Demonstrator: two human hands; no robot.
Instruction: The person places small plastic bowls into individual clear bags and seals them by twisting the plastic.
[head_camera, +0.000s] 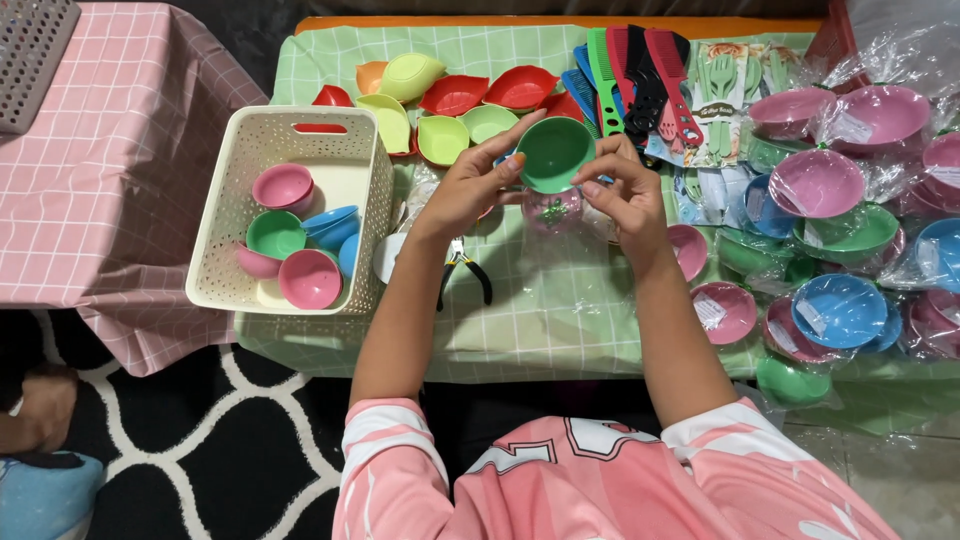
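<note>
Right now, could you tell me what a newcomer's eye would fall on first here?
A green bowl held up by the left hand and right hand at centre. To the left, a cream perforated basket holds pink, green and blue bowls; on the right lie wrapped bowls in clear plastic.

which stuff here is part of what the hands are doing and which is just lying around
In hand:
- green bowl, held between left hand and right hand
- cream perforated basket holding loose pink, green and blue bowls
- wrapped bowls at the right

Lying about:
- pliers
- combs
- leaf-shaped dishes
- packaged green cutlery
</note>
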